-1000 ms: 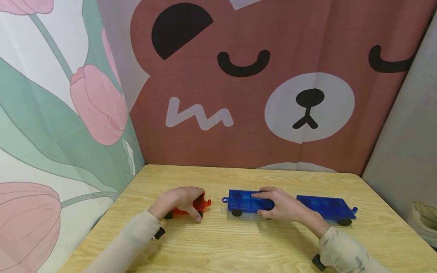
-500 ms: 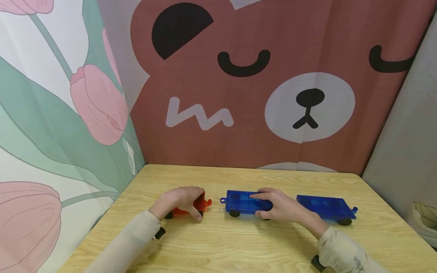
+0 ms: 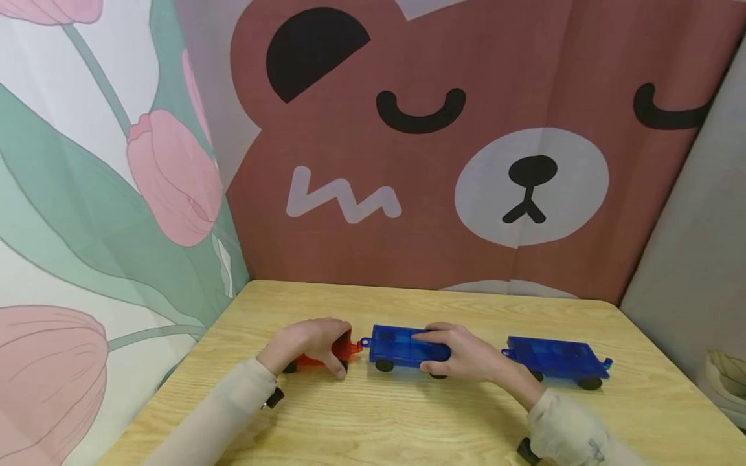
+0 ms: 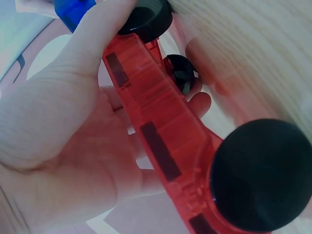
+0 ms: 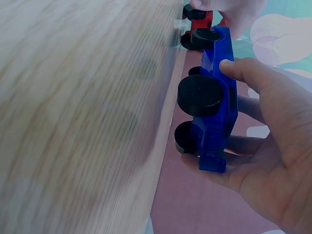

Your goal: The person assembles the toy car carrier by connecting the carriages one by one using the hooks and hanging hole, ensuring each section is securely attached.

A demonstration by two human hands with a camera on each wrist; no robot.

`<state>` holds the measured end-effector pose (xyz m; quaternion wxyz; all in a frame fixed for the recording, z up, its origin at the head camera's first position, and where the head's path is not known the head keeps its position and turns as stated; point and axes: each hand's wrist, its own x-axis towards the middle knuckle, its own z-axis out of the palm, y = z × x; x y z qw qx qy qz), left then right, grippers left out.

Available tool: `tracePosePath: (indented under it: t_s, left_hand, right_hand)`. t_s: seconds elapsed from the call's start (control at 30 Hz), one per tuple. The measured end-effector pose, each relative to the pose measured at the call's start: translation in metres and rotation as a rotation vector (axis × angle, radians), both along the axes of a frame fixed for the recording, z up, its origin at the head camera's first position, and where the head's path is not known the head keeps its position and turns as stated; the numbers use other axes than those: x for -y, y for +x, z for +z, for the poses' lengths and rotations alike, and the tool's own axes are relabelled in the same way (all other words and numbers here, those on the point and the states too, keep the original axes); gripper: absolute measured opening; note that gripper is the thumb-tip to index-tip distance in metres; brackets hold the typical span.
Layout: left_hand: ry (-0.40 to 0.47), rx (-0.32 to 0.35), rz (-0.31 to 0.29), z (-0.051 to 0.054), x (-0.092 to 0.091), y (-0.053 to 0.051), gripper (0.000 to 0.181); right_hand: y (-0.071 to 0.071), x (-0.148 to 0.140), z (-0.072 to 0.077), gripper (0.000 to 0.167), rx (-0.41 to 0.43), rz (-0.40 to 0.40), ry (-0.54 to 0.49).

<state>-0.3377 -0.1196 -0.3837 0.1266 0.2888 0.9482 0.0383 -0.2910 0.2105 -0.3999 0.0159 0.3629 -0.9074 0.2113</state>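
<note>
My left hand (image 3: 311, 342) holds a red see-through toy train car (image 4: 151, 112) with black wheels, thumb on its near side and fingers on the far side. The hand covers most of it in the head view; its hook sticks out to the right. Just right of that, my right hand (image 3: 469, 353) grips a blue see-through flat toy train car (image 3: 396, 343) by its right part, between thumb and fingers. The blue car's front ring (image 3: 366, 342) is right at the red hook; whether they are linked I cannot tell.
A second blue toy train car (image 3: 556, 356) stands behind my right wrist, its ring to the left and hook to the right. All stand on a wooden table (image 3: 373, 421). Behind the table hangs a bear-print cloth (image 3: 344, 252), with a tulip-print cloth (image 3: 175, 175) at the left.
My right hand has slid the blue car left, closing the gap to the red car's hook. My left hand and the red car stay about where they were. The head view has shifted slightly.
</note>
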Motion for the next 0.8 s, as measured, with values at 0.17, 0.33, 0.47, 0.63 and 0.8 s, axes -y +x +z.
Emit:
tracePosePath:
  t_s: [0.17, 0.33, 0.47, 0.63, 0.8]
  left_hand:
    - [0.007, 0.008, 0.009, -0.0009, -0.0004, -0.0002, 0.066]
    - [0.007, 0.006, 0.005, -0.0017, 0.0003, -0.0005, 0.066]
    - [0.005, 0.003, 0.000, -0.0021, 0.0001, -0.0009, 0.067]
    - [0.001, -0.002, 0.005, -0.0018, 0.0001, -0.0009, 0.069]
    - [0.005, -0.004, -0.002, -0.0021, 0.0005, -0.0008, 0.067]
  right_hand:
    - [-0.0004, 0.0046, -0.0009, 0.054, 0.012, 0.002, -0.002]
    - [0.0004, 0.0076, -0.0003, 0.055, 0.041, 0.004, -0.013]
    - [-0.0004, 0.0091, -0.0022, 0.054, 0.045, 0.004, -0.014]
    - [-0.0012, 0.0097, -0.0041, 0.056, 0.056, 0.011, -0.029]
    - [-0.0010, 0.0107, -0.0046, 0.056, 0.087, 0.001, -0.030]
